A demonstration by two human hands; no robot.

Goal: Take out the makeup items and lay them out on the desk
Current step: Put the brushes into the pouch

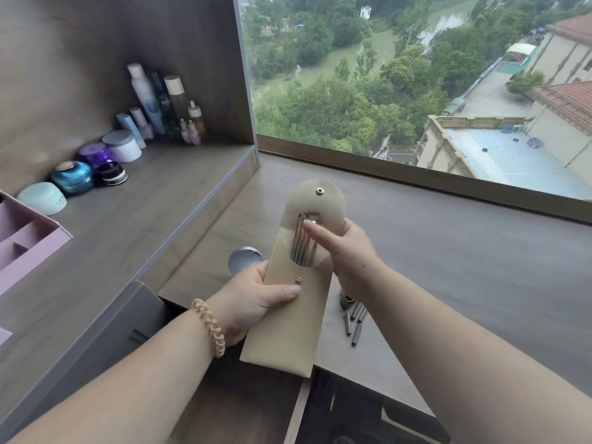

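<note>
A beige brush pouch [288,318] with its snap flap open is held upright over the desk [464,267]. My left hand [256,296] grips its lower half, thumb lying near the snap. My right hand [346,251] holds the pouch's upper right side, its forefinger touching the tips of several makeup brushes [302,248] that show through the pouch's oval window. Several grey-handled brushes [354,318] lie loose on the desk just below my right wrist, partly hidden by it. A round silver tin [244,258] rests on the desk behind my left hand.
A raised shelf [134,225] on the left carries jars, bottles and tubes [153,104] along its back, plus a pink organiser [25,245] at the left edge. A large window [416,75] runs behind the desk. An open drawer [339,408] gapes below the front edge.
</note>
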